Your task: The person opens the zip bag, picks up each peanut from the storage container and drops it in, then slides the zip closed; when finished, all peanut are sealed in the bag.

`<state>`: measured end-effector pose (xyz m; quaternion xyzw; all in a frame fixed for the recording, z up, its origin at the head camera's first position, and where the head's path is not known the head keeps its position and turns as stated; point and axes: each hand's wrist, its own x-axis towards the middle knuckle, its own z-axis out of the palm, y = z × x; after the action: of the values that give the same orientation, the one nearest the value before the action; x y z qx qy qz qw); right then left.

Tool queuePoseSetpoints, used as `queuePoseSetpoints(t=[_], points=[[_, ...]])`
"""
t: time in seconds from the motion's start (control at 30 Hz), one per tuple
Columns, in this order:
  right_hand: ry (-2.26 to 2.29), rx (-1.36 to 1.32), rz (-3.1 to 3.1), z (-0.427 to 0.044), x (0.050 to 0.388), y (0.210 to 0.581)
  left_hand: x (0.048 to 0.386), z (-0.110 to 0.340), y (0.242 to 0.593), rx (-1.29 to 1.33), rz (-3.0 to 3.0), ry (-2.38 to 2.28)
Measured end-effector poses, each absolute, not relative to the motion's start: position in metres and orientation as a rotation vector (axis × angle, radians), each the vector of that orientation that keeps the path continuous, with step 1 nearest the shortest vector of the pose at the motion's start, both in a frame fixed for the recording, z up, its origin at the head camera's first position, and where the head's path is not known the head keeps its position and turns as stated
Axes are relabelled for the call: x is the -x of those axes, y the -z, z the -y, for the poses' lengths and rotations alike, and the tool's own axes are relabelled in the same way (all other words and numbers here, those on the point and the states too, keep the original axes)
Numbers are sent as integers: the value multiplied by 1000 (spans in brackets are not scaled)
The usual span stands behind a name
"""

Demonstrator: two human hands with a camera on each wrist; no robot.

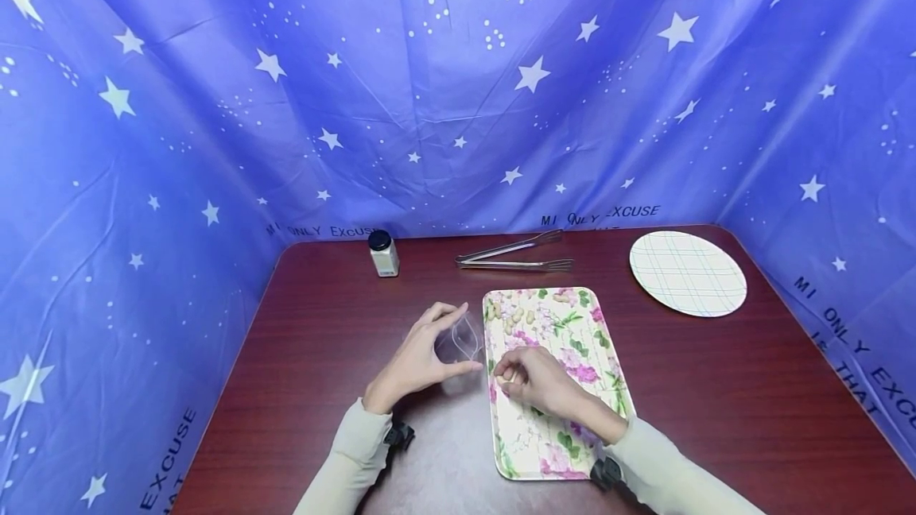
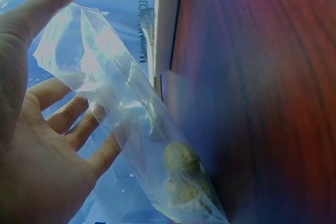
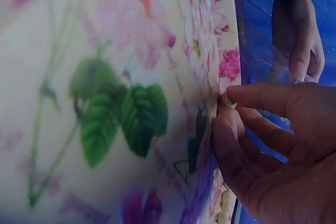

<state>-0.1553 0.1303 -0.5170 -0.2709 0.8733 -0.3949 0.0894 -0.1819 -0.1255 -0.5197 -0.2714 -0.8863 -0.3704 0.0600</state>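
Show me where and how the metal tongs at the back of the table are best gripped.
Probably from above, with the hand around both legs just right of the joined left end: the metal tongs lie flat, and their legs splay wider toward the right.

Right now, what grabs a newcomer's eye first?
The star-printed blue backdrop fills the upper part of the head view. Below, on the table, the floral tray stands out, the right hand pinching a peanut near its left edge. Just left of that, the left hand holds a clear bag.
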Motion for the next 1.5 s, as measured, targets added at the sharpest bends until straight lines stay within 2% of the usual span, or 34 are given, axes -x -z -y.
queuePoseSetpoints(t=[0.27,0.73,1.5], points=[[1180,801,-2607,-130,156,516,182,125,519,824,2684,1151],[1377,577,-2635,-135,169,506,183,123,520,825,2697,1149],[1658,504,-2464,-98,185,492,184,125,522,859,2683,1147]])
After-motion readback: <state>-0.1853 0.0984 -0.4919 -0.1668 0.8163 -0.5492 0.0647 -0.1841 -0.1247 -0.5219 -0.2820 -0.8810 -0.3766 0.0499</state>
